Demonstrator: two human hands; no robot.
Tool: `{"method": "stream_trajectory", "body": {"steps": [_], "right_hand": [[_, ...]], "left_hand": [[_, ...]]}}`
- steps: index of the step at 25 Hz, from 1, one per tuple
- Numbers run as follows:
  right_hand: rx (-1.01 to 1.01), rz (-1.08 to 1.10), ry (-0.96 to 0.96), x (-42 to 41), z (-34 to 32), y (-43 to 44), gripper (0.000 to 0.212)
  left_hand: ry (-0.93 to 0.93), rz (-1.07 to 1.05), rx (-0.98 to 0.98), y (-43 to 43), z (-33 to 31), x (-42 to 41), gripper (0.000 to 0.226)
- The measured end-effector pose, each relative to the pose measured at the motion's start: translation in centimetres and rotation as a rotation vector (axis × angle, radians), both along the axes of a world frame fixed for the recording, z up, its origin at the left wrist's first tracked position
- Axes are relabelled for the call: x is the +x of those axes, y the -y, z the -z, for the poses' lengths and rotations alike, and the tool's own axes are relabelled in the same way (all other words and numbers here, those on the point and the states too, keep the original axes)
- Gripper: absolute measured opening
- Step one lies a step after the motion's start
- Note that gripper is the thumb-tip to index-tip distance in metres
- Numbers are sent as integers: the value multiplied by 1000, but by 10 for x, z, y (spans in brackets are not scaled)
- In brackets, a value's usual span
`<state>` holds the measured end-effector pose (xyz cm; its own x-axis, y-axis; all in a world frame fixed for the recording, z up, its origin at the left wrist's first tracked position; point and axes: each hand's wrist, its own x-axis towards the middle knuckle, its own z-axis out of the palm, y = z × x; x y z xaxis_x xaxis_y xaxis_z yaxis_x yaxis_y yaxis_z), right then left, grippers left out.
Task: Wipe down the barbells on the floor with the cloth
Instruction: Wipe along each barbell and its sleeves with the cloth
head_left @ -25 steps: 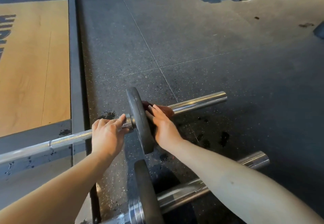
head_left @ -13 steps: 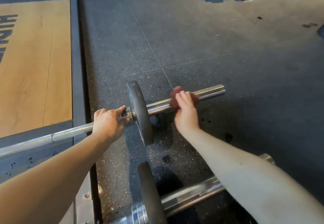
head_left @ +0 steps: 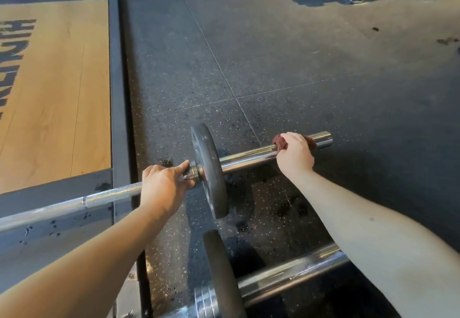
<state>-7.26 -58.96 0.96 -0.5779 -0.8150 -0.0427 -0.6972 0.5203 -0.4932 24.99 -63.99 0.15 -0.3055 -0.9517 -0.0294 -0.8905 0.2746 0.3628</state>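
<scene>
Your right hand [head_left: 295, 154] now sits further out along the barbell [head_left: 249, 159] than a second ago, curled round the cloth [head_left: 279, 142] near its tip. Your left hand [head_left: 163, 185] grips it beside the plate [head_left: 210, 168]. Speckled rubber floor [head_left: 273, 69] lies beneath, with a wooden platform [head_left: 54, 93] to the left.

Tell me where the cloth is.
Right of centre in the head view, the right hand grips the cloth around the far barbell's sleeve, near its tip.
</scene>
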Motion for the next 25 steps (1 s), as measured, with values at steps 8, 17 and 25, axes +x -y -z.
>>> {"method": "stream_trajectory", "body": {"steps": [8, 17, 25], "right_hand": [[113, -29, 382, 50, -67, 8, 20], [392, -96, 74, 181, -75, -12, 85], [189, -36, 42, 187, -61, 2, 31]], "left_hand": [[96, 61, -2, -15, 0, 2, 57], [483, 224, 63, 14, 1, 40, 70], [599, 232, 113, 33, -1, 45, 26]]}}
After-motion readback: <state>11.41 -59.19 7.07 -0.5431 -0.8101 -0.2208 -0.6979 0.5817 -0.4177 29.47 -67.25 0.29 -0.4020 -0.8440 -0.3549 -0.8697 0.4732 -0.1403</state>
